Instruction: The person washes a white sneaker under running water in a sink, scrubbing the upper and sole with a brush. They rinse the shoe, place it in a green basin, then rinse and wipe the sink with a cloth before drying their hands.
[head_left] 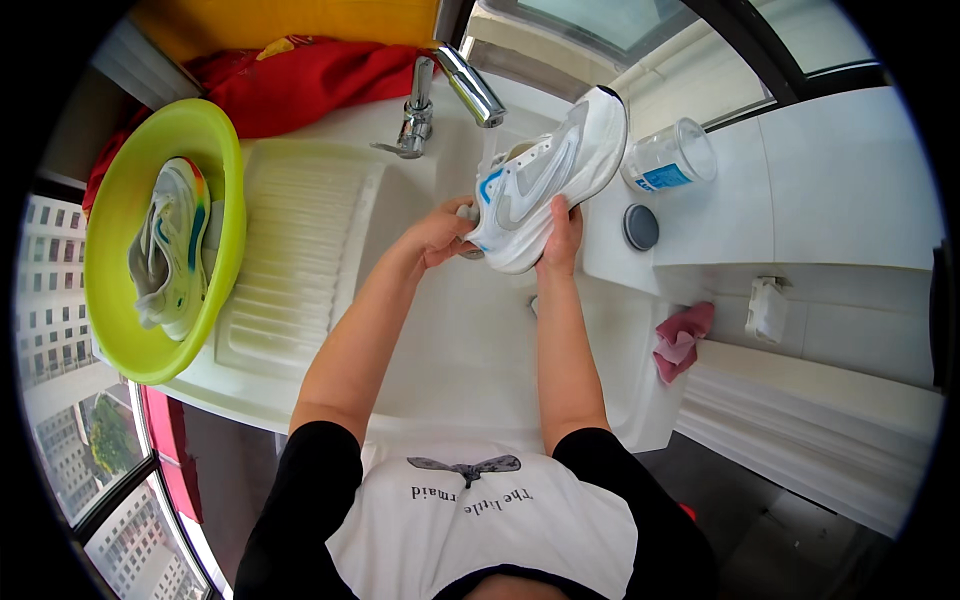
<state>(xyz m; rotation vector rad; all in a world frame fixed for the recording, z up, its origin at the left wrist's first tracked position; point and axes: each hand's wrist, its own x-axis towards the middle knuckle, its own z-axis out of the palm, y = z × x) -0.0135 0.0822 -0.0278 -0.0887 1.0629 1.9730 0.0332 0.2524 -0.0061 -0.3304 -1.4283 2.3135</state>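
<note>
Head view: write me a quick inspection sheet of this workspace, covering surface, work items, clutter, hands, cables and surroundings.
Surface: white sink with a ribbed washboard on its left side.
Work items: white shoe held over the sink; second shoe in the lime-green basin at left.
Clutter: clear container, dark round lid and pink cloth at right; red cloth at the back.
Hands: right hand grips the white shoe's sole; left hand is at its lower end, grip unclear.
Cables: nothing seen.
Surroundings: chrome faucet behind the sink; buildings outside at left.
</note>
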